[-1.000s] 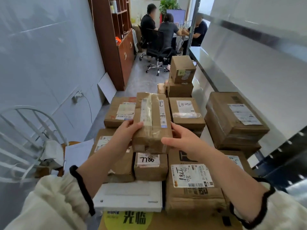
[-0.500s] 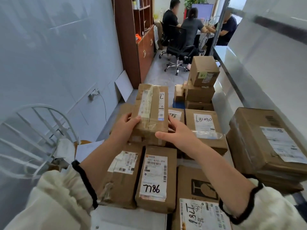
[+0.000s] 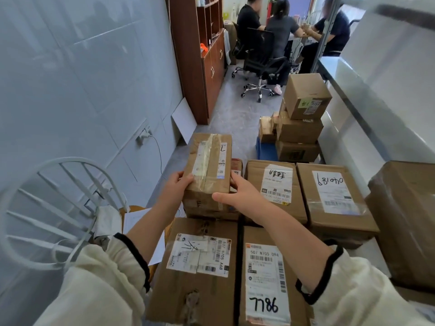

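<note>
At far left corner of the parcel pile, head view: taped parcel (image 3: 209, 165), brown cardboard, long and narrow, clear tape down its top, white label strip with a handwritten mark on the right of the top face. It points lengthwise away from the person, far end tilted slightly up.

Left hand (image 3: 175, 187) grips the parcel's near left corner, thumb on the top face, fingers wrapped round the side. Right hand (image 3: 240, 195) grips the near right edge, thumb lying along the near face, fingers curled round the right side. Both hands closed on the parcel. Cream sleeves with dark cuffs on both arms.

Directly under the parcel's near end sits a low box (image 3: 207, 210); contact between the two cannot be told.

Near edge of the pile: left front box (image 3: 195, 297) with a torn white label, just beside it the box marked 7786 (image 3: 266, 234) on its right, the two touching side by side. Right of the hands, a box with a handwritten label (image 3: 254, 175), then a box with a numbered label (image 3: 306, 184), touching. Far right edge: large wrapped box (image 3: 404, 220).

Beyond the pile, on the floor: a stack of three boxes (image 3: 301, 118). Left: white metal chair (image 3: 58, 203) against the wall. Further back: wooden cabinet (image 3: 200, 55), black office chair (image 3: 261, 64), three people seated at a desk.
</note>
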A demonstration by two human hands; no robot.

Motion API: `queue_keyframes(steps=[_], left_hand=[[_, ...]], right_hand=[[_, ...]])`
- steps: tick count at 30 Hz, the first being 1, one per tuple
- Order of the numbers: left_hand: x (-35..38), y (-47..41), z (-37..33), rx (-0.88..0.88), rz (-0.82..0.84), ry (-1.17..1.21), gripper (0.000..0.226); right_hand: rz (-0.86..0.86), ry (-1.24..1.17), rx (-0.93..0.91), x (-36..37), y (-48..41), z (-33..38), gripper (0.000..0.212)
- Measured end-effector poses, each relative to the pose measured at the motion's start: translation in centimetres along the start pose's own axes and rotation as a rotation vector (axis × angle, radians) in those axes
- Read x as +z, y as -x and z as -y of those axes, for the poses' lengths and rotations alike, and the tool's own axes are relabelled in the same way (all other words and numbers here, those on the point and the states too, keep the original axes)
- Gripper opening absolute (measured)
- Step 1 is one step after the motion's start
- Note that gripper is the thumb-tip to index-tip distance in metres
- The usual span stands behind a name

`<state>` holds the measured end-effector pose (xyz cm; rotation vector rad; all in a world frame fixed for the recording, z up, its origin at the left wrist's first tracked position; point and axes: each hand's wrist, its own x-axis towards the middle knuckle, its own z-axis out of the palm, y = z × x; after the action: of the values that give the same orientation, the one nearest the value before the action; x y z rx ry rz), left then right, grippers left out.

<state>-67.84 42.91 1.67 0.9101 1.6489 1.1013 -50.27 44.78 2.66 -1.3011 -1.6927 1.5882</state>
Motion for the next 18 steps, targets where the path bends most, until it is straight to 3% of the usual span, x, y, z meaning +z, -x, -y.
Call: queue_keyframes(steps=[9,13,18], left_hand=[[-0.6,-1.2,1.3,-0.012,0.086,0.108,0.041],[-1.3,-0.8,1.4,-0.034,0.050,0.110,0.052],[-1.4,2.0,-1.9,0.354,-0.068,0.022,0.051]], right_hand=[[-0.064,0.009,0.008,0.9,-0.7,-0.7,0.071],[-0.092,-0.007,0.019,0.8,0.1,-0.8,0.067],[-0.262,0.092,0.009,-1.0,3.4,0.2,0.083]])
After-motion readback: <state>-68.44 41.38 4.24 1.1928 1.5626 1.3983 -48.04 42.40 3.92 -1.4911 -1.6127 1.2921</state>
